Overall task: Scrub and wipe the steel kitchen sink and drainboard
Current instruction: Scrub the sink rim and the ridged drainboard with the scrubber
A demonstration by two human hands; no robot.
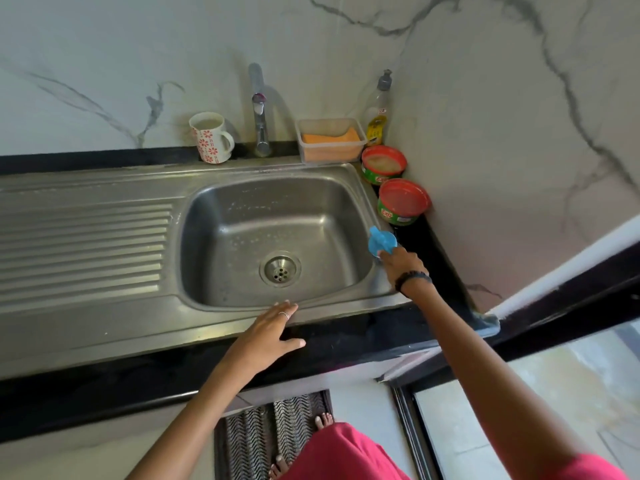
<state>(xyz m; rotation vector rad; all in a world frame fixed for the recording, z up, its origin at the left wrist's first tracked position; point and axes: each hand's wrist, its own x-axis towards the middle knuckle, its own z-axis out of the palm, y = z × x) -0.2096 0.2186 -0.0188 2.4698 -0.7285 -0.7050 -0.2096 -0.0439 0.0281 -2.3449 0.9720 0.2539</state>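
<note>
Right hand pinches blue scrubber at sink right rim, basin at its 9 o'clock, ribbed drainboard further that way, long axis left-right; left hand flat, fingers relaxed, on front rim.

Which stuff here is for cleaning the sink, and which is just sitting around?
For the job: steel sink, drainboard, blue scrubber in the right hand, two soap tubs, tap, dish-soap bottle.

Just sitting there: flowered mug, box with orange sponge, floor mat.
</note>
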